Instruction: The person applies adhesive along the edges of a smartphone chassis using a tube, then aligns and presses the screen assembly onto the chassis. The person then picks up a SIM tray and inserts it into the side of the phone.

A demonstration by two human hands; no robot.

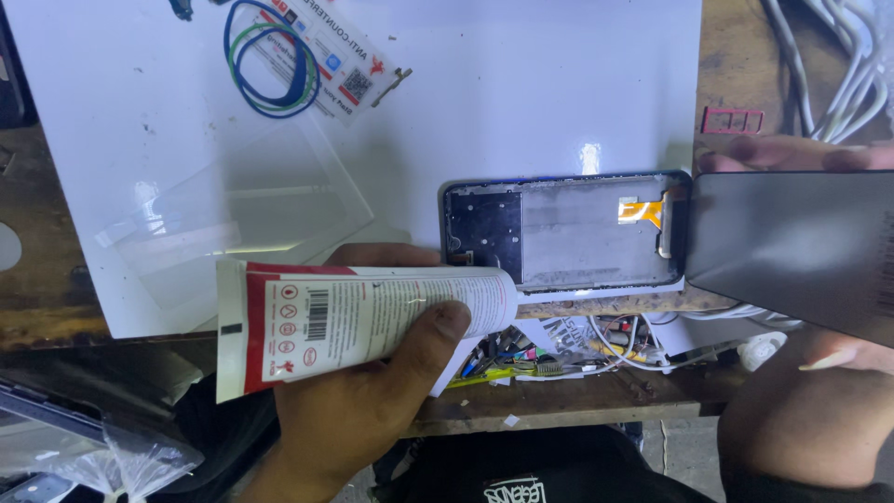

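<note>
My left hand [372,391] grips a white and red glue tube [354,317], lying sideways with its nozzle end pointing right toward an opened phone frame [568,233]. The frame lies on a white board [521,84], its grey inner plate and an orange flex cable [643,211] exposed. My right hand [792,154] holds a dark screen panel [792,247] by its edges, tilted up at the frame's right end and still joined by the flex cable.
A clear plastic sheet [242,214] lies on the board's left part. Blue and green rubber bands [270,61] rest on a printed card at the top. White cables [838,65] run at top right; a pink card tray [733,119] lies nearby. Loose wires and small parts [559,349] sit under the board's front edge.
</note>
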